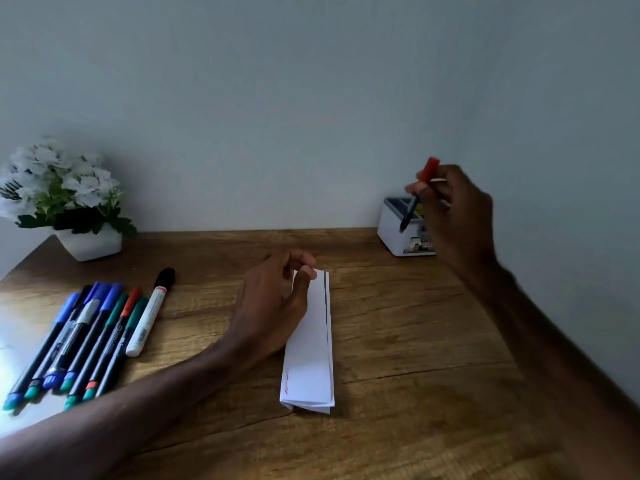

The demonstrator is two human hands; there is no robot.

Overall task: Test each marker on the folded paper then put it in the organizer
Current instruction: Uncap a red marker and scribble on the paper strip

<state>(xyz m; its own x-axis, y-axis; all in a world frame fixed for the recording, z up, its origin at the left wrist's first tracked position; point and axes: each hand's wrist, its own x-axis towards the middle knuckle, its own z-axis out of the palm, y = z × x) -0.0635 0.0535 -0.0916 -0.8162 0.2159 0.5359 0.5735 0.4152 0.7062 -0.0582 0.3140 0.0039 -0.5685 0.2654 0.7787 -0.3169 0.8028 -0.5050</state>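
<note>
Left edge of the table: untested markers [79,341] lie bunched side by side, ready to be picked up, with a flower pot [88,242] at the far left corner. Centre: the left hand [273,306] rests on the folded paper [311,341], fingers loosely curled at its far end, probably steadying it; cannot tell whether it pinches or only presses. Far right corner: the right hand [453,209] pinches a red-capped marker [417,195], cap up, just over the organizer [394,237], apparently for dropping in.
</note>
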